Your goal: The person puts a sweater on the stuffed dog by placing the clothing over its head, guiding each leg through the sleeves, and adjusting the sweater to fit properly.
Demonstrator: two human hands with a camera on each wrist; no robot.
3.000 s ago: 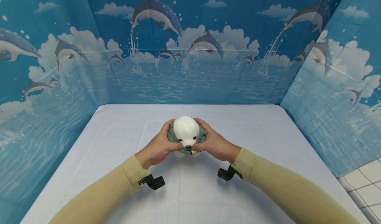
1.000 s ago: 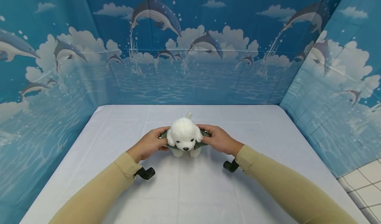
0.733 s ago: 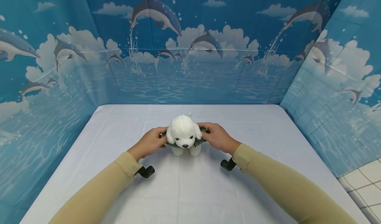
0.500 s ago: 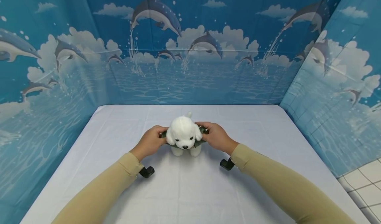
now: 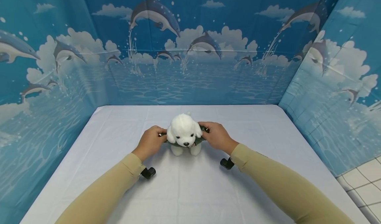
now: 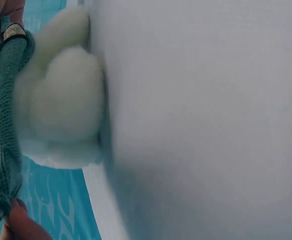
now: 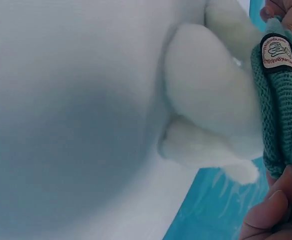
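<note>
A white plush dog (image 5: 183,126) stands upright near the middle of the table, facing me. Around its neck, below the floppy ears, sits a green knitted sweater (image 7: 287,107) with a sewn-on label (image 7: 279,53) at the front. My left hand (image 5: 151,140) pinches one side of the knit, stretching it outward. On the other side my right hand (image 5: 218,137) pinches the opposite edge between thumb and fingers. In the left wrist view the dog's white legs (image 6: 68,95) show bare under the bunched green rib. The dog's back is hidden behind its head.
A white cloth (image 5: 178,191) covers the table. Blue dolphin-print curtains (image 5: 190,78) stand along its back and both sides. Black wrist cameras (image 5: 148,173) jut from beneath both sleeves. Pale tiles (image 5: 361,182) show at the lower right.
Three seconds ago the green knit framed the dog's face, ears hidden inside. It has since come down to the neck, freeing the ears; both hands moved outward, and lately shifted only slightly.
</note>
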